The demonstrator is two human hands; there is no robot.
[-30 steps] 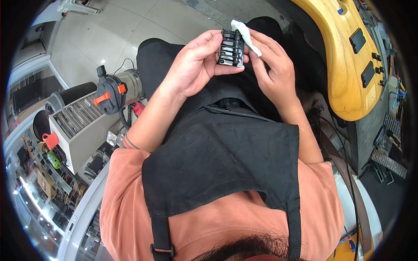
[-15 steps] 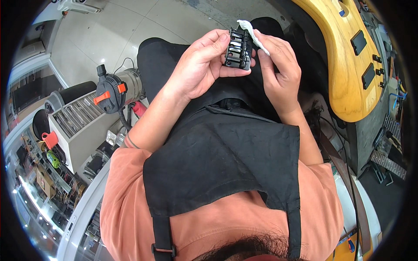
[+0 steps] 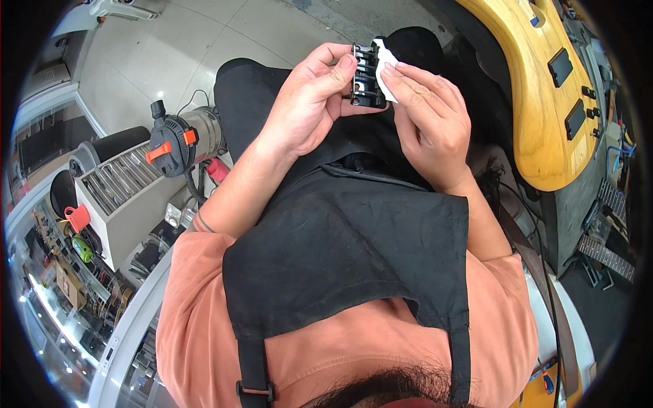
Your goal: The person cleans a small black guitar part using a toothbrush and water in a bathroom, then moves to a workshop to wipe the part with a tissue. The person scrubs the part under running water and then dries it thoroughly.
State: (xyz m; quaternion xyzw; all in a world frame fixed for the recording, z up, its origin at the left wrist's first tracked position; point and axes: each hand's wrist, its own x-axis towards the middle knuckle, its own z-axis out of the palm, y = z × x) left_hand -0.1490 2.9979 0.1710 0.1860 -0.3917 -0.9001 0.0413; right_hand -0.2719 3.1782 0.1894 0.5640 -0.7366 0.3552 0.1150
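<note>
My left hand (image 3: 323,88) grips a black metal bass guitar bridge (image 3: 365,80) by its left edge, thumb on top and fingers beneath. The bridge is held above my lap, its row of saddles facing up. In my right hand (image 3: 430,102) a folded white tissue or cloth (image 3: 386,68) is pinched under the fingertips. It presses along the right edge of the bridge and hides that side. At the right lies a yellow wooden bass guitar body (image 3: 527,102) with two black pickups and several black knobs, apart from both hands.
A cylindrical vacuum (image 3: 183,139) with orange clips stands to the left, beside a white box of metal strips (image 3: 122,177). Fretted necks (image 3: 605,255) lie at the far right near a dark workbench (image 3: 578,211). A brown strap (image 3: 537,272) hangs by my right arm.
The white tissue has swung down and flatter against the bridge's right edge, with my right hand's fingers closing over it. The bridge has tilted slightly in my left hand.
</note>
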